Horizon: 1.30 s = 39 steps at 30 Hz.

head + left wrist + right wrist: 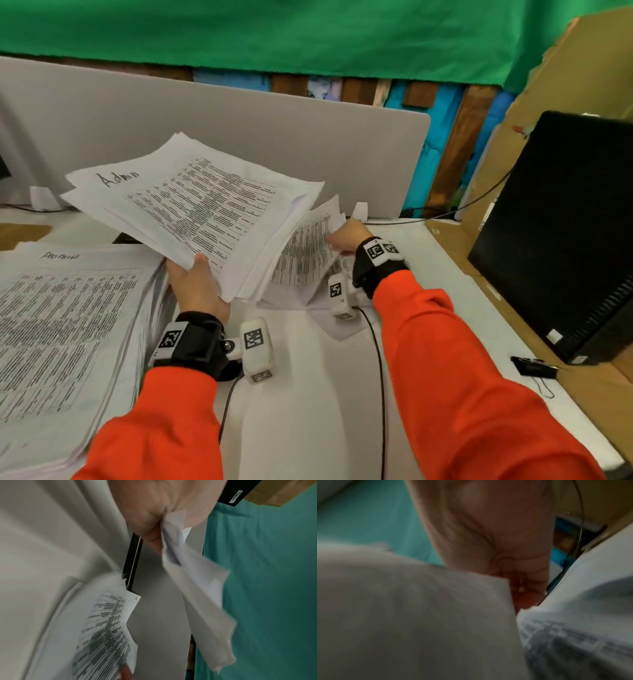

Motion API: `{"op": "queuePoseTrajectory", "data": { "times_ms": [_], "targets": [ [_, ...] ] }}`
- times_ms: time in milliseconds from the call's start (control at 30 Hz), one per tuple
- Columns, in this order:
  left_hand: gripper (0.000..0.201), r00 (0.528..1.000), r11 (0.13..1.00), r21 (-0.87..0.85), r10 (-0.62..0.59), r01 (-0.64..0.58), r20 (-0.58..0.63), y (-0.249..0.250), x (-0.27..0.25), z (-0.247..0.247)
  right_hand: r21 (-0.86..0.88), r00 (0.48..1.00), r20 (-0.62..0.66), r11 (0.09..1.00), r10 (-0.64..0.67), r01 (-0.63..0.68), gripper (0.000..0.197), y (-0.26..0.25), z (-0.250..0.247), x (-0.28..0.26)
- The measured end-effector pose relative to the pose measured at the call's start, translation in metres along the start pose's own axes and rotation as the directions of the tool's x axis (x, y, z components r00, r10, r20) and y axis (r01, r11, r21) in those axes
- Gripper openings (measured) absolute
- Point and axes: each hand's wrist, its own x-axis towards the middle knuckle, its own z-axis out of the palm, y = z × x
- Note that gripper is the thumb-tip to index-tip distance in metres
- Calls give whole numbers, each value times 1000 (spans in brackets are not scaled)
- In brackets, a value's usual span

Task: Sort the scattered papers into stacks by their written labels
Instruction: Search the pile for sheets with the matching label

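My left hand (197, 286) grips a sheaf of printed papers (202, 209) by its near corner and holds it up off the table, the top sheet marked "Admin". In the left wrist view the sheaf (193, 588) hangs pinched between thumb and fingers. My right hand (344, 238) pinches the raised far edge of a printed sheet (308, 253) lying right of the sheaf; the right wrist view shows that hand (513, 574) between blurred sheets (573, 628). A thick stack labelled "Admin" (65, 329) lies at the left.
A grey partition (239, 130) runs along the back of the white table (308, 411). A black computer case (561, 233) stands at the right on cardboard (513, 308), with a black binder clip (534, 367) near it. Cables trail from both wrist cameras.
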Motion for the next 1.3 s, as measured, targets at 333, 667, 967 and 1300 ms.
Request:
{"op": "queuePoseTrajectory", "data": {
  "times_ms": [333, 667, 967, 1300],
  "targets": [
    [49, 998, 977, 207, 38, -46, 40, -11, 6, 1, -419, 973, 169, 905, 159, -75, 64, 44, -9, 8],
    [38, 997, 929, 371, -10, -19, 74, -24, 20, -6, -593, 995, 82, 805, 48, 10, 49, 64, -57, 43],
    [28, 937, 749, 662, -221, -14, 270, -61, 14, 10, -401, 950, 264, 915, 167, -50, 52, 86, -36, 5],
    [50, 861, 658, 723, -227, -208, 455, -39, -32, 15, 61, 909, 414, 996, 35, -66, 116, 146, -3, 12]
  ]
}}
